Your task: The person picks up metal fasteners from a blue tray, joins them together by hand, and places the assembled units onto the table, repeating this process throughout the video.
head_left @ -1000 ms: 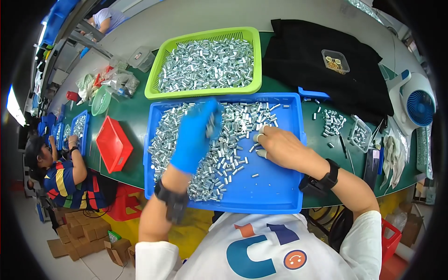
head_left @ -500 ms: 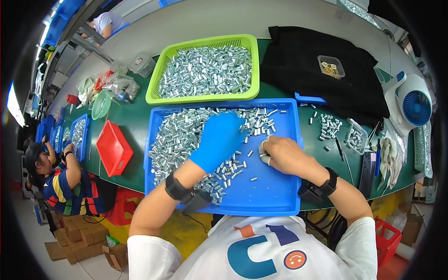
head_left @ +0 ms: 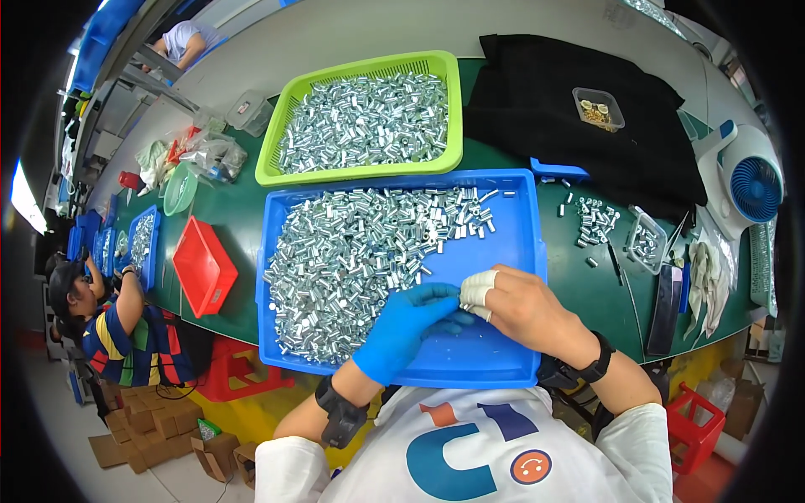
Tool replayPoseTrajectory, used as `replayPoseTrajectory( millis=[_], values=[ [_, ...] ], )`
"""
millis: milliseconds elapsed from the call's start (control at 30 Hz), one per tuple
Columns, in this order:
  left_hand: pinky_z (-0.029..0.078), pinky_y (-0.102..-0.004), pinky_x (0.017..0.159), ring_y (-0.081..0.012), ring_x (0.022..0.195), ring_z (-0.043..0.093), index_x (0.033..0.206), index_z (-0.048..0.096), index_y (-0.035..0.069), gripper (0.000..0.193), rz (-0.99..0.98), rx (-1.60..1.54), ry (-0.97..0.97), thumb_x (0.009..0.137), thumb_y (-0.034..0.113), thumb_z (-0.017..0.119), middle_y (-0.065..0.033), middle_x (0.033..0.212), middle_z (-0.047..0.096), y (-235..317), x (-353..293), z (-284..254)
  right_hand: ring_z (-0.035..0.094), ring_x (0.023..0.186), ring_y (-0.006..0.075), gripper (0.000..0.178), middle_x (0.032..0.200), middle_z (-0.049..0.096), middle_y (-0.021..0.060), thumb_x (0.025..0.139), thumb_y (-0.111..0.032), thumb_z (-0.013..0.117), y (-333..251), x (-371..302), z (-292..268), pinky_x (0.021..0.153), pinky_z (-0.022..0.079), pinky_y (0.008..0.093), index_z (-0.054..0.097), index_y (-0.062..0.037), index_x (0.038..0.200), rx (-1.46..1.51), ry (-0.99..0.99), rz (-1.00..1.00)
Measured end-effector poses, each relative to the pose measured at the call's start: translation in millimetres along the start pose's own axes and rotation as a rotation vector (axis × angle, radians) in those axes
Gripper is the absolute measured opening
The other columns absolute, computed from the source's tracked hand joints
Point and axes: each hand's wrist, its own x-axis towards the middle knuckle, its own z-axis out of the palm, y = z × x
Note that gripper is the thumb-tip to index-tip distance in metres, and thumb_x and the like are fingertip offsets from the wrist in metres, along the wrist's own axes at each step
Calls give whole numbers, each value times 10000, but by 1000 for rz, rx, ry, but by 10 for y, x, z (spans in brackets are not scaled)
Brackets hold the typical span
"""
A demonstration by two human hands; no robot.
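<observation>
My left hand (head_left: 409,329), in a blue glove, and my bare right hand (head_left: 524,308), with white covers on some fingers, meet fingertip to fingertip. They are over the right near part of a blue tray (head_left: 496,247). Both have their fingers closed together; whatever is between them is hidden. Small silvery metal sleeves (head_left: 335,268) fill the tray's left side and reach along its far edge. Behind it, a lime-green basket (head_left: 455,113) holds a heap of similar metal sleeves (head_left: 369,117).
Left of the tray sits a red bin (head_left: 204,267). To the right are loose sleeves (head_left: 597,222), a clear box (head_left: 646,243), a dark phone-like slab (head_left: 665,310), a crumpled glove (head_left: 708,285) and a fan (head_left: 752,186). Black cloth (head_left: 537,109) lies behind. A co-worker (head_left: 109,310) sits far left.
My left hand has come back from the heap toward me and now meets my right hand. The sleeves spread farther over the tray's left near side; the loose ones near my right hand are gone from sight.
</observation>
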Motion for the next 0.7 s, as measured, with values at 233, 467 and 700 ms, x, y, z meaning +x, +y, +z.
replayPoseTrajectory(
  millis=[233, 467, 700],
  values=[
    [521, -268, 781, -182, 874, 648, 1083, 583, -31, 234, -42, -104, 26, 872, 68, 604, -127, 1016, 637, -222, -123, -77, 611, 808, 232, 255, 904, 632, 65, 699, -21, 720, -115, -10, -48, 659, 511, 315, 676, -71, 946, -33, -103, 29],
    [489, -248, 841, -132, 910, 616, 1053, 593, 13, 191, 153, 62, 105, 863, 26, 605, -82, 1006, 627, -211, -210, 43, 593, 785, 223, 268, 910, 631, 71, 734, -41, 710, -134, -184, 116, 662, 507, 305, 686, -63, 999, 304, 80, 314],
    [475, -245, 864, -92, 948, 571, 1024, 589, 29, 186, 303, 200, 49, 852, -42, 586, -27, 1028, 581, -284, -264, -4, 622, 790, 208, 267, 897, 655, 73, 716, -38, 742, -193, -239, 220, 684, 516, 291, 696, -50, 979, 277, 99, 263]
  ],
)
